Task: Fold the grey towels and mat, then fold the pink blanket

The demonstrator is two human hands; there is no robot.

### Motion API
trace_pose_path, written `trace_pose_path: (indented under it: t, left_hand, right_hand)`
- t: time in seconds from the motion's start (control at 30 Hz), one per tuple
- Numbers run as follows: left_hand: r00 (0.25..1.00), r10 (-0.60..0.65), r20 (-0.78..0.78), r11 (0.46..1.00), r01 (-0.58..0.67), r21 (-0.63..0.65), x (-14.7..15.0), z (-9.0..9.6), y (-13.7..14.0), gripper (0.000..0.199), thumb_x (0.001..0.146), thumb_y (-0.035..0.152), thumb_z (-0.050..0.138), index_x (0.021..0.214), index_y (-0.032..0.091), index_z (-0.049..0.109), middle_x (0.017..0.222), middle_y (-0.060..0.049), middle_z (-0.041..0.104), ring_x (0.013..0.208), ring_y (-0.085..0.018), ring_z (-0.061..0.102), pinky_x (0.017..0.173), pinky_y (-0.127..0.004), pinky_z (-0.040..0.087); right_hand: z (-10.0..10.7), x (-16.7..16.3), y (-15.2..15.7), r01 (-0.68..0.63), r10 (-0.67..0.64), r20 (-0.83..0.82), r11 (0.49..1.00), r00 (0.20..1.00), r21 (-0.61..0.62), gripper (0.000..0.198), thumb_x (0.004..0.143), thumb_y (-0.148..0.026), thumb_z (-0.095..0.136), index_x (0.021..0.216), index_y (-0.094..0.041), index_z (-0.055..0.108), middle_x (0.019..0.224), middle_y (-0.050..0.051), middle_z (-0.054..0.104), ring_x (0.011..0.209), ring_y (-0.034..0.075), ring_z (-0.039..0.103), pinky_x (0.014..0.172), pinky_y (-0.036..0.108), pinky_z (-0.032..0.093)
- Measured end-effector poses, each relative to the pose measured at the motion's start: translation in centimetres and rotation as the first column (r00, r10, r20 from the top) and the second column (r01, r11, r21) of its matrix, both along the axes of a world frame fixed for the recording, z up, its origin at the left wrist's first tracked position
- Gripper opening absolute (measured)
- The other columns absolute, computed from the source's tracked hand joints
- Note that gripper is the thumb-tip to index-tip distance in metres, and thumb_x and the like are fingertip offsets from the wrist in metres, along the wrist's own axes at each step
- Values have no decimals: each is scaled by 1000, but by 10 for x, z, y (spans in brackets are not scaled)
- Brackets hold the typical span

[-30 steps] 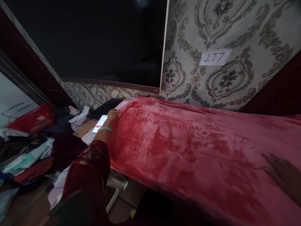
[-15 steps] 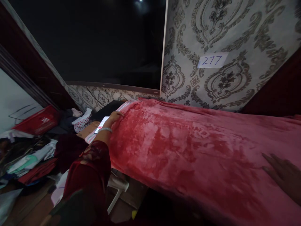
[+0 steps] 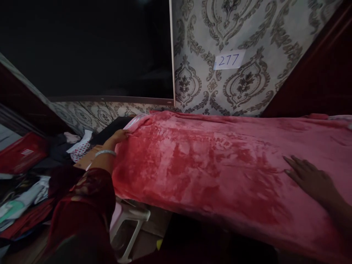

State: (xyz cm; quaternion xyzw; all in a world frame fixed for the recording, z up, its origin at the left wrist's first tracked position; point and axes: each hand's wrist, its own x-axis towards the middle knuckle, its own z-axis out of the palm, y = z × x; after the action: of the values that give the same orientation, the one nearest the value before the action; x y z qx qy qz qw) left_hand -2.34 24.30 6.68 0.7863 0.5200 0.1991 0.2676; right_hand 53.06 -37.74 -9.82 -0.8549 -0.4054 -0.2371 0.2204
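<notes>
A red and pink plush blanket [image 3: 192,161] lies spread over a long surface along the wall. At its left end, my left hand [image 3: 119,135] is closed on the blanket's edge, with a bracelet [image 3: 105,152] around the wrist. The fingertips rest against the folded border, where a pale striped layer shows. My right hand [image 3: 308,176] lies flat over the blanket's right part, fingers stretched and a little apart, holding nothing.
A large dark TV [image 3: 90,51] hangs above the blanket. A paper marked 277 [image 3: 229,59] is stuck to the wallpaper. At left are a red basket [image 3: 24,152] and piled clothes [image 3: 24,212]. A white plastic stool [image 3: 134,216] stands under the blanket's front left edge.
The view has turned right, so the scene sits further left. My right hand has come further into view, moving left over the blanket. A lit phone beside my left wrist is now hidden.
</notes>
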Motion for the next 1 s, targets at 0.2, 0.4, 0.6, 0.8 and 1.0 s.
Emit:
trace_pose_path:
  t: [0.2,0.4,0.6,0.8,1.0]
  left_hand:
    - [994,60,89,993,-69,98,-4,2,-2,8,65,18,64,70,17,69,68,-2,64,83,-20,64,83,-26,51]
    - [961,62,271,991,-92,99,-14,0,-9,22,70,26,60,87,16,71,74,0,65,74,-17,59,71,-24,51]
    - [894,62,444,996,-87,35,-16,6,-16,14,68,24,64,79,18,69,73,0,63,78,-18,58,74,-26,51]
    - [876,74,477,997,-77,-13,-18,11,-20,15,67,32,71,74,20,65,72,1,60,76,-18,56,75,-27,50]
    - [881,47,471,997,-71,34,-20,16,-19,16,67,33,71,73,20,64,75,1,62,76,-18,58,80,-30,50]
  right_hand:
    - [12,0,6,40,-49,-149,997,988,-64,94,72,-97,25,112,-32,79,132,27,65,115,44,63,76,63,39]
    - [36,-70,81,-136,135,-94,991,986,-1,52,95,-47,40,110,-14,77,121,28,69,121,34,63,105,50,46]
    - [54,-172,217,-467,473,-198,881,858,81,49,92,-47,50,128,-21,69,132,15,68,125,32,61,110,57,44]
    - [74,-227,312,-540,509,-301,841,806,-23,63,87,-44,65,144,-20,57,149,15,56,140,33,47,117,55,33]
    - [88,-253,333,-485,438,-282,865,854,-127,44,90,-40,65,129,-19,67,144,16,59,132,33,49,110,50,34]
